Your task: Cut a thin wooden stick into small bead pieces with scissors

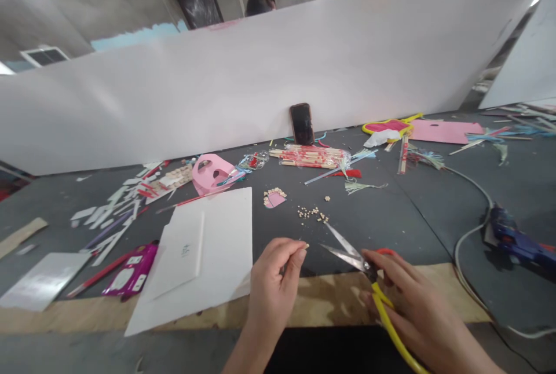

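Observation:
My left hand (278, 275) is closed in a pinch, with a tiny pale piece (307, 245) at the tips of thumb and forefinger. In my right hand (412, 299) is a pair of scissors (369, 272) with yellow and red handles, its blades apart and pointing toward the pinched piece without touching it. Beyond the blades lie several small beige bits (310, 213) scattered on the dark table. A small pink piece (275, 200), its upper edge lined with beige bits, lies to their left.
White paper sheets (226, 246) lie left, beside a purple packet (134, 270). A phone (302, 123) leans on the white partition (217, 84), behind wrapped sticks (310, 156). A blue glue gun (516, 241) and its cable (460, 246) lie right. A person's head (259, 3) shows beyond.

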Tool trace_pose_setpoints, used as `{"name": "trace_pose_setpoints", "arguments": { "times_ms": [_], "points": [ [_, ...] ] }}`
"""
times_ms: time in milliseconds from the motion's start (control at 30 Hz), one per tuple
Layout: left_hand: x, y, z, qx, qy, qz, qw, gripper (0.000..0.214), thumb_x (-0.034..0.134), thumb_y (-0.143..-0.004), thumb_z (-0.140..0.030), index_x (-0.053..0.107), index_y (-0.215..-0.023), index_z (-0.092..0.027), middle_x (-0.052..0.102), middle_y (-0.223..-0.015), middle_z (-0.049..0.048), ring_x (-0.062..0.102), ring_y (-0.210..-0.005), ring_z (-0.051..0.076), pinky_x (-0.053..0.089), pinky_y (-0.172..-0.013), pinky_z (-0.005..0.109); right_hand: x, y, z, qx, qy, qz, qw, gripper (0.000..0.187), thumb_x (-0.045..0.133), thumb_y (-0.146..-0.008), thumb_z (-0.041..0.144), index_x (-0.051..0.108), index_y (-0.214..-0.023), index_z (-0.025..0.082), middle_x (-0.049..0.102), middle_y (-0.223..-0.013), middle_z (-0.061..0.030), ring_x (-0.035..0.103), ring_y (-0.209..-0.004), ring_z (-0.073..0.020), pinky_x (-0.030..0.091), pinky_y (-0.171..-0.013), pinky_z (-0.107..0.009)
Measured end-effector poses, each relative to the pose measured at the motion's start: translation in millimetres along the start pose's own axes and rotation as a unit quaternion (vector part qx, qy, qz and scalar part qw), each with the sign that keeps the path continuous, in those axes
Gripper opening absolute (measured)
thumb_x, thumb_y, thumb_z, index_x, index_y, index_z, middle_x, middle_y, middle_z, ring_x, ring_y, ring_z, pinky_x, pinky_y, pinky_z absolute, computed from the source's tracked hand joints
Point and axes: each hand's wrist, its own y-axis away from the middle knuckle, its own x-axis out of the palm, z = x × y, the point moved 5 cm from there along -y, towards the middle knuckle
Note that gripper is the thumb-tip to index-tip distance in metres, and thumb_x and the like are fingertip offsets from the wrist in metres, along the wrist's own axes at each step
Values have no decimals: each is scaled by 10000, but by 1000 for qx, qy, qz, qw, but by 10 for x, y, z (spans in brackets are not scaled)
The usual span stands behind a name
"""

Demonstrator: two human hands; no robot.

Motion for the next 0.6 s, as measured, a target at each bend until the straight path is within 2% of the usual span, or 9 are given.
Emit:
{"name": "trace_pose_setpoints", "arguments": {
  "times_ms": [167,267,433,500,600],
  "points": [
    [8,-43,-55,-55,77,35,995,196,511,-899,-262,689,-916,-182,673,-910,58,627,-808,148,485,-669,210,150,-59,233,-35,-14,9,999,436,565,-841,334,519,-1257,212,646,-1130,-120,633,-1032,-252,563,-795,-348],
    [47,-46,-50,-108,123,70,984,215,526,-890,-320,683,-896,-173,650,-885,52,578,-719,131,449,-625,207,173,-94,315,-46,-25,7,999,441,566,-837,322,516,-1260,210,643,-1138,-125,635,-1031,-253,566,-786,-347],
    [135,-8,-8,-208,178,139,952,287,549,-868,-418,664,-880,-155,516,-638,-18,411,-548,91,329,-504,188,121,-131,361,-46,-44,-2,998,430,567,-840,345,532,-1243,200,653,-1114,-129,644,-1009,-250,568,-786,-344],
    [152,11,2,-224,194,145,944,296,561,-858,-429,659,-867,-149,463,-595,-36,378,-531,85,304,-492,182,103,-136,375,-53,-46,-2,998,420,561,-839,336,541,-1232,189,660,-1094,-130,648,-996,-248,571,-780,-341],
    [164,23,7,-220,207,143,943,295,569,-854,-425,658,-853,-144,488,-623,-26,384,-539,83,305,-494,182,89,-144,394,-62,-47,0,997,412,554,-838,321,547,-1226,184,665,-1081,-130,654,-976,-242,574,-766,-333]
  ]
}}
